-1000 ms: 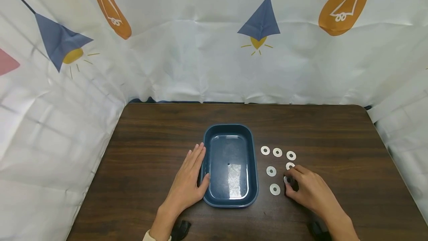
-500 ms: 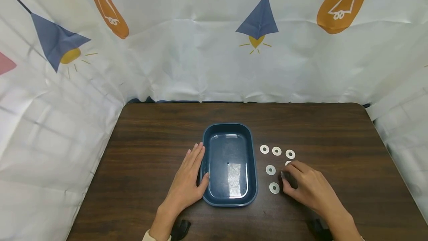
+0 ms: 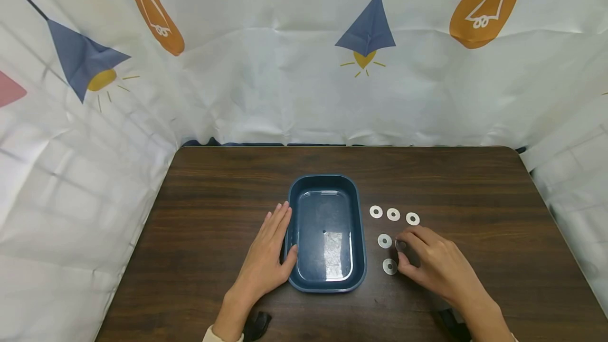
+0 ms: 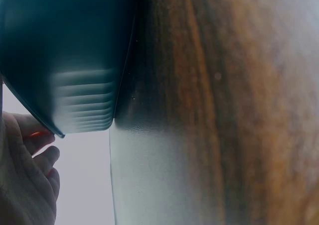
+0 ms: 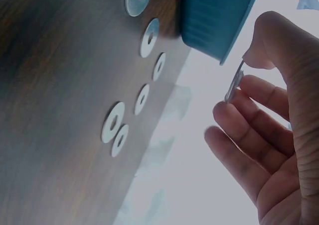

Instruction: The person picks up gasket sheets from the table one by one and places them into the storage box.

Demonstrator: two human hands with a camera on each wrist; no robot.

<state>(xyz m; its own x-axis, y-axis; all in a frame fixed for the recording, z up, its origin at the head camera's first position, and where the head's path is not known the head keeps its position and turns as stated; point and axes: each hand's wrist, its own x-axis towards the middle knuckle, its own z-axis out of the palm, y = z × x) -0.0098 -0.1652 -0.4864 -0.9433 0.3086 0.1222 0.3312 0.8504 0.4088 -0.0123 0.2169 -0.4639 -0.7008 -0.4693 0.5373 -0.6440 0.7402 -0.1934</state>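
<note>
Dark wood tabletop (image 3: 228,194), white printed curtain (image 3: 266,78) behind and at the sides. Pinched washer (image 5: 234,86) sits edge-on between thumb and forefinger of the right hand (image 3: 434,265); in the head view it is just a small disc at the fingertips (image 3: 401,245), lifted off the tabletop. One second ago the right hand was lower and further right, fingertips down on a washer flat on the wood; now the hand has shifted left and up, with that washer in its grip, and one of the loose washers on that side is covered by the hand. Right grip: closed pinch on the washer, other fingers loosely curled beneath. Loose washers on the tabletop: three in a row (image 3: 393,214), one below (image 3: 385,240), one nearest (image 3: 390,266), just left of the right hand; the wrist view shows six flat ones (image 5: 113,121). Blue tray (image 3: 326,189) lies left of the washers. Left hand (image 3: 266,260) flat on the tabletop against the tray's left wall, fingers straight, thumb touching the rim, unchanged from earlier. Left grip holds nothing.
</note>
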